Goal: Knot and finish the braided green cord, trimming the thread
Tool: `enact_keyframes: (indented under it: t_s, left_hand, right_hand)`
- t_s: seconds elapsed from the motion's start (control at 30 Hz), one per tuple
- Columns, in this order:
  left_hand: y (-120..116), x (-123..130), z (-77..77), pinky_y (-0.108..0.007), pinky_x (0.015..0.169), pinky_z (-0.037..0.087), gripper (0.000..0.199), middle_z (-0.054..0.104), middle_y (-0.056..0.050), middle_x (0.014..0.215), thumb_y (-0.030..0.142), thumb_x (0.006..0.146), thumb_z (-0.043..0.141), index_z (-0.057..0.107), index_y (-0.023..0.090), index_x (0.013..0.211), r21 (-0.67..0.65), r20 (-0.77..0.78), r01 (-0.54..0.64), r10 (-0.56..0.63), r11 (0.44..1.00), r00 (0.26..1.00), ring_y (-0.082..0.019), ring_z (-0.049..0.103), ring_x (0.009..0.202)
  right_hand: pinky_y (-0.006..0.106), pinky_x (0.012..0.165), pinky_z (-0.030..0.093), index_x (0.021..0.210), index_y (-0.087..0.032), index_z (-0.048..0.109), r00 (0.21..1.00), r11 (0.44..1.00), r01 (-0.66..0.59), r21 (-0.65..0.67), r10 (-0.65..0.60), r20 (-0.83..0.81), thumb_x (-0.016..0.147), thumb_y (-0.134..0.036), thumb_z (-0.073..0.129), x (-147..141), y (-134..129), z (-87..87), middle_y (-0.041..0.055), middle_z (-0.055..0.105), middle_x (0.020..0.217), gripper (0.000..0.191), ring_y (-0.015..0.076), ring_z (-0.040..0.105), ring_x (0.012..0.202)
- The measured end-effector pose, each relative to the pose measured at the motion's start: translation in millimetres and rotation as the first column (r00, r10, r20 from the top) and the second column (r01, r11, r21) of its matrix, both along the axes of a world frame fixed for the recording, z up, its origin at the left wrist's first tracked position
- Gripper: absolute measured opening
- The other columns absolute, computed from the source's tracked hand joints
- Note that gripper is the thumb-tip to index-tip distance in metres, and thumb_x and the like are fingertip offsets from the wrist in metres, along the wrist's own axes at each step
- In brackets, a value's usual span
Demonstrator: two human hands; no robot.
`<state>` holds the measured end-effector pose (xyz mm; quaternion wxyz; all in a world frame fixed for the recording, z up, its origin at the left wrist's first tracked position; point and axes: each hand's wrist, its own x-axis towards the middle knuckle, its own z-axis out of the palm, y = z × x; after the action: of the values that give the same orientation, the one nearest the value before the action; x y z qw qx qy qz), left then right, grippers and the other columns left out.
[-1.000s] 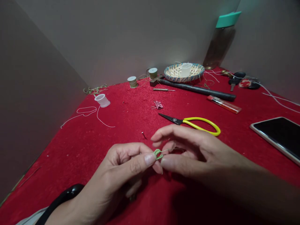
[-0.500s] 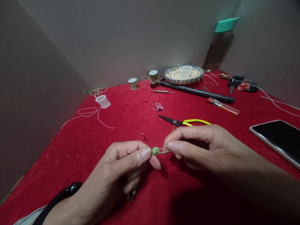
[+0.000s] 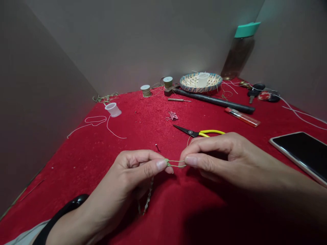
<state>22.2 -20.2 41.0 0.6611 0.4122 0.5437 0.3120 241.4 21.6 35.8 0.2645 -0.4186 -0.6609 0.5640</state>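
Note:
Between thumb and forefinger, my left hand (image 3: 139,175) pinches a small green knotted cord piece (image 3: 167,162), most of it hidden by the fingertips. Two thin green strands (image 3: 176,163) run rightward from the piece, one above the other. My right hand (image 3: 213,156) grips their far ends between thumb and fingers. Beneath my left hand hangs a strand with small pale beads (image 3: 148,199). Scissors with yellow handles (image 3: 195,132) lie just beyond my right hand, partly covered by it.
A nail (image 3: 157,147) stands in the red cloth (image 3: 133,126). Farther back are a binder clip (image 3: 173,116), hammer (image 3: 212,99), woven basket (image 3: 189,87) and thread spools (image 3: 145,91). A phone (image 3: 301,153) lies at the right.
Less of the green knotted piece shows at my left fingertips, and the strands between my hands look longer. More of the beaded strand hangs in view below my left hand.

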Motion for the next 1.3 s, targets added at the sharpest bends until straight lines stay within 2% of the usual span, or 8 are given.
enact_keyframes:
  t_s: [0.13,0.3,0.5,0.6,0.8,1.07,1.17,1.3]
  left_hand:
    - [2,-2,-1.6,-0.024,0.048,0.026,0.029,0.041,0.006,0.055,0.044,0.088,0.08,0.081,0.017,0.078,0.018,0.076,0.007,-0.009,1.0,0.997,-0.01,0.028,0.052]
    - [5,-6,-2.8,-0.023,0.053,0.042,0.035,0.065,-0.003,0.064,0.044,0.095,0.069,0.079,0.014,0.08,0.019,0.14,0.091,-0.093,0.996,0.986,-0.013,0.057,0.054]
    - [9,-4,2.7,-0.027,0.067,0.057,0.038,0.079,-0.009,0.088,0.048,0.101,0.06,0.081,0.016,0.097,0.039,0.165,0.177,-0.181,0.983,0.97,-0.019,0.072,0.072]
    - [8,0,6.9,-0.024,0.075,0.053,0.028,0.079,-0.006,0.087,0.044,0.097,0.071,0.081,0.017,0.095,0.073,0.126,0.18,-0.189,0.981,0.974,-0.017,0.069,0.079]
    - [0,3,6.2,-0.025,0.049,0.023,0.025,0.052,0.006,0.061,0.042,0.095,0.077,0.076,0.019,0.086,0.054,-0.017,0.169,-0.168,0.984,0.986,-0.009,0.036,0.052]
    - [6,-1,12.4,-0.025,0.048,0.024,0.031,0.041,0.006,0.053,0.043,0.091,0.074,0.07,0.019,0.072,0.066,0.076,0.095,-0.1,0.993,0.992,-0.011,0.03,0.049]
    - [10,-4,20.1,-0.023,0.049,0.021,0.029,0.043,0.005,0.053,0.037,0.089,0.075,0.07,0.017,0.068,0.081,0.074,0.057,-0.063,0.995,0.995,-0.01,0.028,0.051]
    - [15,-6,28.0,-0.024,0.048,0.018,0.028,0.053,0.002,0.054,0.032,0.086,0.077,0.071,0.017,0.063,0.102,0.074,0.038,-0.046,0.994,0.996,-0.01,0.026,0.051]
  right_hand:
    - [0.021,0.065,0.043,0.074,-0.025,0.075,0.999,0.999,-0.027,0.026,0.025,0.046,0.096,-0.036,0.066,2,-1,4.2,-0.0043,0.072,0.077,0.026,0.0116,0.059,0.072]
    - [0.024,0.047,0.026,0.074,-0.022,0.069,1.0,0.994,-0.022,-0.104,0.022,0.001,0.094,-0.034,0.066,5,-1,4.6,-0.0065,0.046,0.06,0.024,0.0099,0.035,0.053]
    - [0.025,0.05,0.026,0.075,-0.021,0.067,0.999,0.988,-0.042,-0.147,0.04,-0.017,0.094,-0.03,0.065,5,1,5.7,-0.0067,0.046,0.061,0.021,0.0099,0.035,0.055]
    - [0.026,0.055,0.029,0.077,-0.021,0.068,0.998,0.992,-0.06,-0.112,0.056,-0.041,0.097,-0.028,0.064,4,-1,7.0,-0.0068,0.051,0.065,0.021,0.0098,0.038,0.059]
    - [0.027,0.059,0.03,0.082,-0.019,0.07,0.997,0.998,-0.059,-0.012,0.059,0.042,0.103,-0.035,0.059,6,-3,12.6,-0.0068,0.049,0.065,0.028,0.0104,0.04,0.061]
    - [0.025,0.05,0.029,0.088,-0.018,0.067,0.995,0.999,-0.006,0.045,0.001,0.101,0.101,-0.051,0.054,19,11,11.1,-0.008,0.04,0.06,0.039,0.0101,0.034,0.053]
    - [0.029,0.055,0.042,0.096,-0.018,0.068,0.974,0.98,0.052,0.191,-0.091,0.205,0.101,-0.056,0.047,23,18,1.5,-0.0019,0.056,0.068,0.043,0.0149,0.05,0.057]
    - [0.046,0.098,0.048,0.119,-0.015,0.068,0.842,0.837,0.122,0.534,-0.371,0.39,0.101,-0.026,0.048,32,27,-9.4,0.0154,0.068,0.124,0.029,0.029,0.063,0.112]
